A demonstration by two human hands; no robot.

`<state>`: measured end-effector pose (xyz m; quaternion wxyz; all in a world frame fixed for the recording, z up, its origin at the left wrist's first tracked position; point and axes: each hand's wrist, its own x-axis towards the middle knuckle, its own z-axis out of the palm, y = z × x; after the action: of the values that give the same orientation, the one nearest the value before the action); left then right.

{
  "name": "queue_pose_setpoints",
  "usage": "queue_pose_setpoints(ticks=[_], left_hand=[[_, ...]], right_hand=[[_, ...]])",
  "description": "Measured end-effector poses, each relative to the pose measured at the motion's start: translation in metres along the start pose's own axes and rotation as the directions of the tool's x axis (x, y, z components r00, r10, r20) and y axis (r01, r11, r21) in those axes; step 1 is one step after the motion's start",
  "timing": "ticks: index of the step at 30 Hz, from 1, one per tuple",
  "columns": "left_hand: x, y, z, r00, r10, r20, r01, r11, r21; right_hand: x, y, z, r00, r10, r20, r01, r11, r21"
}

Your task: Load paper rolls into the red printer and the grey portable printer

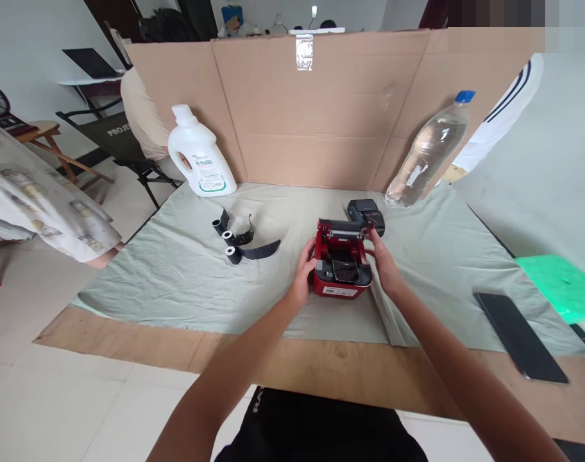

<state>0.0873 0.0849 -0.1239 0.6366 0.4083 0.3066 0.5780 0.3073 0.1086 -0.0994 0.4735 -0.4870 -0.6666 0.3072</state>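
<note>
Red printer [343,264]: our left hand [304,274] and right hand [383,264] fingers grip this one; left of it lie three rolls [228,238].

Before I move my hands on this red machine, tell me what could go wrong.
The raised lid of the red machine could swing down onto your right grip, whose fingers are close to the lid's right end. The small black device sits close behind, so pushing the machine back might knock it. The three dark rolls to the left have loose strips trailing out; a wide sweep of your left grip could snag them.
</note>
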Motion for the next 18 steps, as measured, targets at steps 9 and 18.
queue_pose_setpoints(ticks=[9,18], left_hand=[[-0.002,0.005,0.003,0.999,0.040,0.015,-0.039,0.999,-0.038],[0.000,0.001,-0.004,1.000,0.003,0.023,-0.001,0.996,-0.095]], right_hand=[[0.033,-0.056,-0.004,0.996,0.007,0.089,0.047,0.807,-0.589],[0.086,-0.098,0.036,0.655,0.449,0.608,0.419,0.454,-0.786]])
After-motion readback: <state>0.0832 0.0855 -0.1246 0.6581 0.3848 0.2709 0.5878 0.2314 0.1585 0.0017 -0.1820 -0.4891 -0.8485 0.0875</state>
